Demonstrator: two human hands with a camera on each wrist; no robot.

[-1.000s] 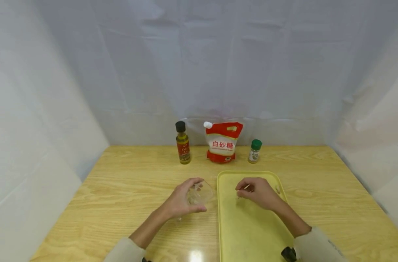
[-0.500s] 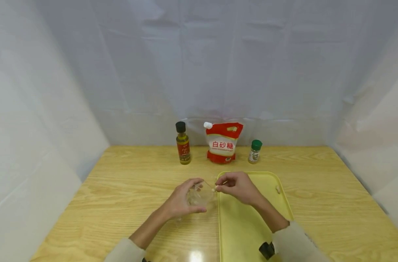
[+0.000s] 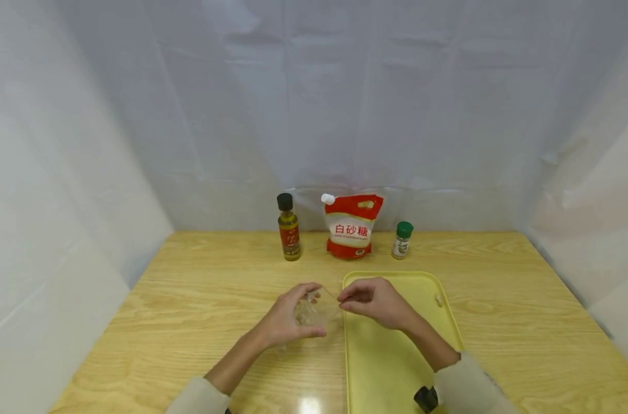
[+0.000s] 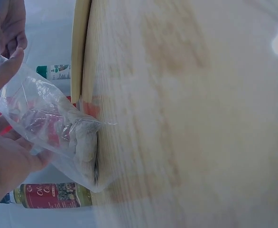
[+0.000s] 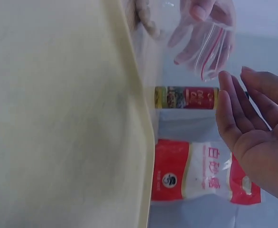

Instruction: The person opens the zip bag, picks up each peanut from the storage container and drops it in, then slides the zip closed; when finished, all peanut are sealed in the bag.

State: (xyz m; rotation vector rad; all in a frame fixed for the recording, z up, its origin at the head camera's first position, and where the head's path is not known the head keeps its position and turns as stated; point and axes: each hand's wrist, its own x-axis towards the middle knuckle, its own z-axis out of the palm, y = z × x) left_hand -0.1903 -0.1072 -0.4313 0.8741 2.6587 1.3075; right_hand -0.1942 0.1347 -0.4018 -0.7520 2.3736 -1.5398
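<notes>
My left hand (image 3: 288, 322) holds a clear zip-lock bag (image 4: 39, 104) spread at its mouth, thumb on one edge and fingers on the other side. Pale unshelled peanuts (image 4: 84, 142) lie in the bag's lower end, close over the wooden table. A red zip line (image 5: 212, 52) shows along the bag's mouth in the right wrist view. My right hand (image 3: 376, 302) is right at that mouth, over the left edge of the yellow tray (image 3: 396, 368). Its fingers (image 5: 229, 109) are loosely bent and the thumb stands apart, with nothing visible between them. One peanut (image 3: 438, 299) lies on the tray's right side.
Behind the hands stand an oil bottle (image 3: 290, 233) with a black cap, a red and white sugar pouch (image 3: 351, 227) and a small green-capped jar (image 3: 401, 240). White sheets (image 3: 314, 115) enclose the table (image 3: 189, 299) at the back and sides.
My right hand has moved left from over the tray to the bag's mouth. The peanut seen at its fingertips half a second ago has left them. My left hand has stayed in place.
</notes>
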